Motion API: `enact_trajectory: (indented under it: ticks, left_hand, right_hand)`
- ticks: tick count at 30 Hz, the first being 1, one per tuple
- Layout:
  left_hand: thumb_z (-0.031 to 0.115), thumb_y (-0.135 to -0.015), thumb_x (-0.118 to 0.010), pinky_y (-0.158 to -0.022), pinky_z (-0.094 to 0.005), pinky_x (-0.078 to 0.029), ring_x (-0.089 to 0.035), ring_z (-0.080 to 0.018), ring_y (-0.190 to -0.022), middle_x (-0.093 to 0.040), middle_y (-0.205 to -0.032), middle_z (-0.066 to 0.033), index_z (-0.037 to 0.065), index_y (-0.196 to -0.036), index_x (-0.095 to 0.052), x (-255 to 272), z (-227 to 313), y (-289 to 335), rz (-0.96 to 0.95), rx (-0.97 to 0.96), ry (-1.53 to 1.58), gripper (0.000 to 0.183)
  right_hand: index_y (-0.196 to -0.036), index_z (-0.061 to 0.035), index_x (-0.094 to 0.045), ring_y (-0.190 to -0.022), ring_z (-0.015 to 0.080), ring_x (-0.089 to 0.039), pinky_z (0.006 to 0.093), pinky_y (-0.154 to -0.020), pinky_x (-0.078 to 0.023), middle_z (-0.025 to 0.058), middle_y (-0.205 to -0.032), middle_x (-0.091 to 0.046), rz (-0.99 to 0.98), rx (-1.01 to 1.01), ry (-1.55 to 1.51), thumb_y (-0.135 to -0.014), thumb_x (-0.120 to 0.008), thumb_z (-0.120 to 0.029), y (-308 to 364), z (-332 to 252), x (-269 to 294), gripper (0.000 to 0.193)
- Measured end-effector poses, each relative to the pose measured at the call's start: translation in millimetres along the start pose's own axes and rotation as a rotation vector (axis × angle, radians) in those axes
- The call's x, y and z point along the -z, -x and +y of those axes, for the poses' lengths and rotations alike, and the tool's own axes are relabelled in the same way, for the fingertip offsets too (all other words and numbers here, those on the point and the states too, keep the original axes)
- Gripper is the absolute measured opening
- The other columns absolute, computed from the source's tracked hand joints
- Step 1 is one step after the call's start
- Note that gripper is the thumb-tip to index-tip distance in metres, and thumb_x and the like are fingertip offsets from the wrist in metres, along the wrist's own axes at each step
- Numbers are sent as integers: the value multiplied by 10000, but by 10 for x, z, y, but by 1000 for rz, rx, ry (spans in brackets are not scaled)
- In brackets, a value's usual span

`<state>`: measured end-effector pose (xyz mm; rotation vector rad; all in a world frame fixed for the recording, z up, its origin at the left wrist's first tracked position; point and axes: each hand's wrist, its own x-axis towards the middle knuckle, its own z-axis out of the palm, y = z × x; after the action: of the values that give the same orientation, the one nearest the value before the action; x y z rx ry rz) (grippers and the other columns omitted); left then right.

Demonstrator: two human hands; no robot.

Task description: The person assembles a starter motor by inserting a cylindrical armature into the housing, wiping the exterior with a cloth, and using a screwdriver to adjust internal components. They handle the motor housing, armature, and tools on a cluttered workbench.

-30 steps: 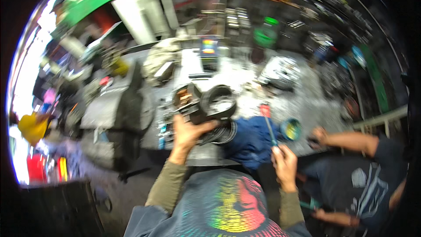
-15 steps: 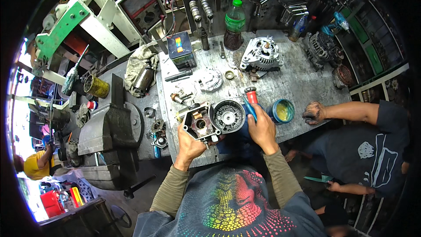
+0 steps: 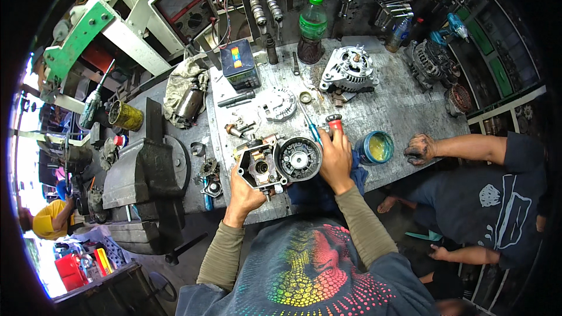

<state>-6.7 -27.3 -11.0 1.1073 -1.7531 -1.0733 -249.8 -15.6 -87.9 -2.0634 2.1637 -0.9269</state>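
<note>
My left hand (image 3: 244, 192) is closed around a metal starter motor housing (image 3: 259, 167) with an angular open face showing a round bore. A round, dark-rimmed part (image 3: 298, 159) with a bright centre sits against the housing's right side. My right hand (image 3: 337, 161) is closed at the right of that part, its fingers on a blue-handled screwdriver (image 3: 314, 132) whose shaft points away from me. Just beyond those fingertips stands a red-handled tool (image 3: 334, 122). Right of my right hand is an open blue tin of yellowish grease (image 3: 377, 147), with a blue cloth (image 3: 357, 175) below.
A silver alternator (image 3: 350, 70), a bottle with a green cap (image 3: 312, 29), a battery (image 3: 239, 65) and a loose end cover (image 3: 277, 105) stand or lie on the bench. A large vise (image 3: 143, 178) is at left. A co-worker's hand (image 3: 420, 148) rests on the bench at right.
My right hand has moved left and slightly away from me, carrying the blue-handled screwdriver closer to the round part. The housing in my left hand has shifted slightly left.
</note>
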Motion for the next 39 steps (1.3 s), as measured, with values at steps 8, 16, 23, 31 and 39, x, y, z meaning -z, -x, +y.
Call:
enact_trajectory:
  ticks: [8,16,23,31,39]
  left_hand:
    - [144,-625,-1012,-1140,-372,-466,-580,-212,-1329,-598,-1478,-132,13,-1535,-431,144,57,12,-167,121,96,1087]
    - [556,-805,-886,-1163,-471,-455,-585,-379,-1375,-567,-1475,-255,-19,-1609,-311,813,295,291,138,161,669,1144]
    - [286,-959,-793,-1082,-450,-520,-675,-307,-1253,-712,-1304,-202,-41,-1318,-685,420,1061,459,-628,12,567,497]
    - [420,-936,-786,-1193,-464,-410,-523,-420,-1408,-514,-1491,-312,-61,-1567,-313,-1304,638,159,-252,-211,235,923]
    - [211,-935,-752,-862,-501,-578,-695,-507,-1040,-695,-1111,-321,-29,-1393,-515,-1869,310,-14,-114,-80,314,570]
  right_hand:
    - [-1140,-22,-717,-905,373,-606,458,-800,-493,160,-1004,-636,-197,-33,-303,-889,-743,-69,430,-81,436,257]
    - [-1382,67,-629,-1176,207,-667,364,-1078,-502,114,-1290,-713,69,-406,-1617,-1059,-609,-82,267,351,1014,355]
    - [-1380,28,-619,-1242,255,-641,422,-1134,-472,122,-1342,-677,238,-679,-1667,-1021,-579,-137,347,369,928,397]
    - [-1465,44,-511,-1349,337,-578,548,-1176,-434,206,-1429,-608,35,-354,-1811,-1014,-584,-423,564,245,1185,653]
    - [-1543,38,-443,-1390,250,-534,407,-1222,-359,141,-1492,-568,-50,-567,-1578,-1073,-575,-142,510,40,1191,521]
